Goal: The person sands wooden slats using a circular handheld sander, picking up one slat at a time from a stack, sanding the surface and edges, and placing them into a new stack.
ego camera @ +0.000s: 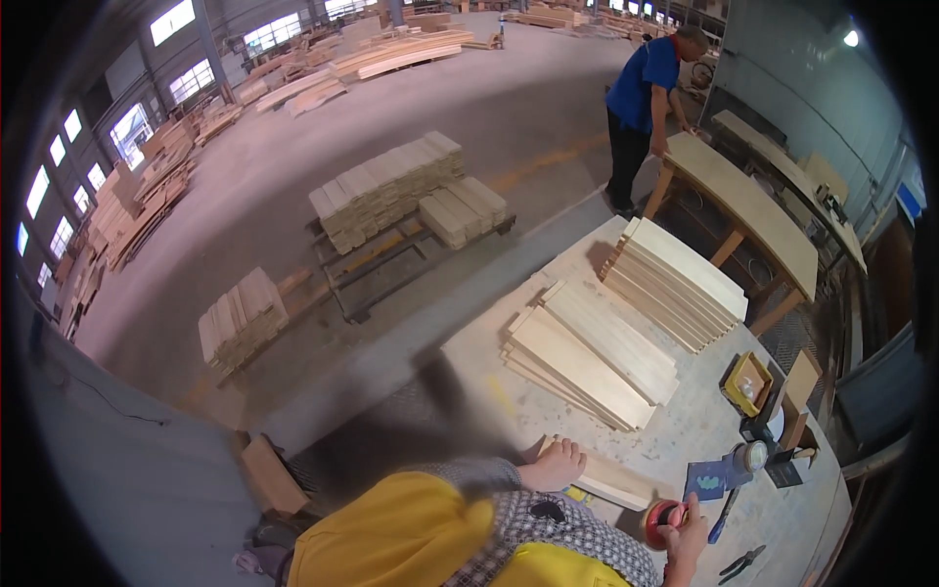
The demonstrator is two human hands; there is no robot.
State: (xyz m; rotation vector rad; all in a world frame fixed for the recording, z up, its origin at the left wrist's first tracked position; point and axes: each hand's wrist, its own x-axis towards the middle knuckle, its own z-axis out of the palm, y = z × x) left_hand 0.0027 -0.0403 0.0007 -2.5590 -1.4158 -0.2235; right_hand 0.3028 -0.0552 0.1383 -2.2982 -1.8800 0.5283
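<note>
Close in front of me, a pale wooden board (pixel 623 475) lies near the edge of the worktable (pixel 543 400). My left hand (pixel 559 466) grips its left end, fingers curled over the top. A round red-and-black object (pixel 658 522), possibly a hand tool, is held in my right hand (pixel 687 539) at the board's right end. My fingers hide part of it, so its kind is unclear. Beyond the board lie loose, fanned-out boards (pixel 587 359) and a taller neat stack of boards (pixel 675 282).
Right of my hands are a blue sheet (pixel 706 480) with a pale green smear, a jar (pixel 751 456), a blue-handled tool (pixel 723 517), pliers (pixel 742 563) and a yellow tray (pixel 748 383). A person (pixel 645 110) leans over another table (pixel 748 198). Stacked boards (pixel 389 187) rest on a floor rack.
</note>
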